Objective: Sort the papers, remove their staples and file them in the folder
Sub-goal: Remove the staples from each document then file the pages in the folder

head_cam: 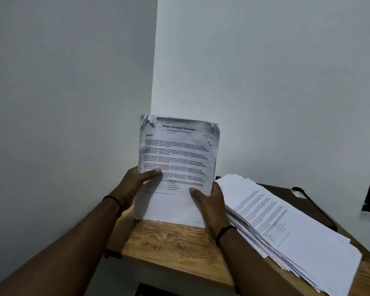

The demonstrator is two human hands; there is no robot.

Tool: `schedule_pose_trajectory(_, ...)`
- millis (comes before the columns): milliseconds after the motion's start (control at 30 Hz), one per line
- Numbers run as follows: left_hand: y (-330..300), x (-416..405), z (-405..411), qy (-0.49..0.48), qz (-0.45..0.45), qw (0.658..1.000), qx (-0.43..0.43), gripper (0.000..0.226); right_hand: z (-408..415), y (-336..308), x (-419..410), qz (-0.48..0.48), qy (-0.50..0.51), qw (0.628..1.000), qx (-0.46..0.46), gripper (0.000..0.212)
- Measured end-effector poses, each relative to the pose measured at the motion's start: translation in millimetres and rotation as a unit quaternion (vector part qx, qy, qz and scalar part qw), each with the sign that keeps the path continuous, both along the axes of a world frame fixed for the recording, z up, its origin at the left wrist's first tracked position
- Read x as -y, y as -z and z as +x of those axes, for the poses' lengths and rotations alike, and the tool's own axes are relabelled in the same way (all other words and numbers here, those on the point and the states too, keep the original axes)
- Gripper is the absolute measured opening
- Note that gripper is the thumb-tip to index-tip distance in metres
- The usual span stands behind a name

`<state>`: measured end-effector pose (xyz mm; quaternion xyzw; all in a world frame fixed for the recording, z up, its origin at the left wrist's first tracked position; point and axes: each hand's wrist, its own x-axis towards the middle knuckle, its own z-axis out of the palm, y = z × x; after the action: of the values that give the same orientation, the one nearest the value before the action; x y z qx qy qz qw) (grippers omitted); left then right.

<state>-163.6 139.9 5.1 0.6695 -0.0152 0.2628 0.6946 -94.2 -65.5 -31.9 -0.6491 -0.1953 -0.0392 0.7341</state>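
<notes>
One wooden worktop (175,242). One fanned paper stack (286,227) at 4 o'clock on worktop, partly covering one dark folder (303,201). One printed sheaf (177,163) held upright at centre, top corners crumpled. Left hand (137,184) pinches sheaf's left edge; right hand (209,199) grips lower right edge.

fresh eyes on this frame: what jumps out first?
The printed document held upright at centre, gripped low by the left hand and right hand, its top corners crumpled. To its right, a fanned stack of papers sprawls across the wooden table, with a dark folder lying behind it.
</notes>
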Motion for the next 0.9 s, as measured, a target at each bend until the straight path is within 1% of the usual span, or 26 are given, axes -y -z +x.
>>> schedule_pose_trajectory(33, 11.0, -0.6, 1.1, -0.004, -0.015, 1.000, -0.013, 0.074, 0.3, 11.4, -0.6, -0.015, -0.007, 1.000, -0.007, 0.036)
schedule_pose_trajectory(100, 19.4, 1.3, 1.7, -0.009, -0.044, 0.998, -0.035, 0.050, 2.0, 20.2, -2.5, -0.040, -0.011, 0.999, -0.011, 0.032)
schedule_pose_trajectory(200, 19.4, -6.8, 10.1, -0.059, -0.020, 0.997, -0.051, 0.031, 9.5, 16.1, -9.2, -0.086, 0.006, 0.996, -0.031, 0.029)
schedule_pose_trajectory(267, 15.8, -19.3, 15.8, -0.100, 0.002, 0.993, -0.064, 0.028, 12.2, 11.8, -17.4, -0.101, 0.011, 0.993, -0.053, 0.026)
schedule_pose_trajectory(300, 15.8, -27.4, 20.9, -0.126, 0.020, 0.988, -0.084, 0.033, 14.4, 11.2, -23.4, -0.106, 0.014, 0.992, -0.064, 0.026)
schedule_pose_trajectory(333, 16.3, -35.0, 24.6, -0.151, 0.048, 0.981, -0.116, 0.038, 15.2, 11.7, -28.4, -0.117, 0.016, 0.990, -0.072, 0.027)
schedule_pose_trajectory(367, 20.0, -43.1, 30.8, -0.179, 0.082, 0.968, -0.157, 0.037, 16.6, 14.6, -33.2, -0.139, 0.018, 0.987, -0.076, 0.029)
schedule_pose_trajectory(433, 26.5, -52.9, 35.6, -0.234, 0.172, 0.926, -0.241, 0.034, 17.6, 20.4, -38.2, -0.204, 0.025, 0.978, -0.045, 0.029)
schedule_pose_trajectory(500, 35.7, -59.5, 39.8, -0.249, 0.245, 0.882, -0.316, 0.033, 20.2, 26.3, -41.0, -0.274, 0.030, 0.961, 0.004, 0.032)
schedule_pose_trajectory(567, 41.2, -57.8, 38.9, -0.276, 0.323, 0.824, -0.374, 0.033, 21.9, 24.3, -41.8, -0.344, 0.054, 0.936, 0.056, 0.031)
schedule_pose_trajectory(633, 46.2, -51.3, 37.4, -0.351, 0.412, 0.743, -0.394, 0.042, 24.5, 19.8, -41.1, -0.386, 0.083, 0.915, 0.086, 0.018)
schedule_pose_trajectory(667, 47.3, -46.5, 38.1, -0.389, 0.445, 0.714, -0.376, 0.044, 25.9, 17.5, -39.4, -0.396, 0.093, 0.909, 0.091, 0.011)
schedule_pose_trajectory(700, 45.8, -39.2, 39.9, -0.413, 0.465, 0.703, -0.346, 0.043, 26.4, 14.8, -36.2, -0.395, 0.103, 0.908, 0.092, 0.011)
schedule_pose_trajectory(733, 43.4, -32.4, 43.1, -0.423, 0.474, 0.707, -0.311, 0.039, 27.1, 13.2, -32.4, -0.388, 0.111, 0.910, 0.091, 0.013)
schedule_pose_trajectory(767, 39.0, -24.3, 45.7, -0.418, 0.475, 0.723, -0.277, 0.034, 26.8, 11.0, -27.5, -0.379, 0.120, 0.913, 0.091, 0.015)
schedule_pose_trajectory(833, 31.9, -5.9, 54.1, -0.368, 0.453, 0.779, -0.230, 0.025, 24.4, 5.8, -12.8, -0.368, 0.151, 0.912, 0.096, 0.020)
schedule_pose_trajectory(867, 28.3, 7.0, 57.7, -0.324, 0.434, 0.810, -0.225, 0.027, 23.7, 3.3, -3.3, -0.363, 0.168, 0.911, 0.099, 0.020)
schedule_pose_trajectory(900, 26.0, 20.1, 62.0, -0.273, 0.393, 0.848, -0.227, 0.032, 24.1, 0.9, 6.1, -0.359, 0.180, 0.910, 0.101, 0.019)
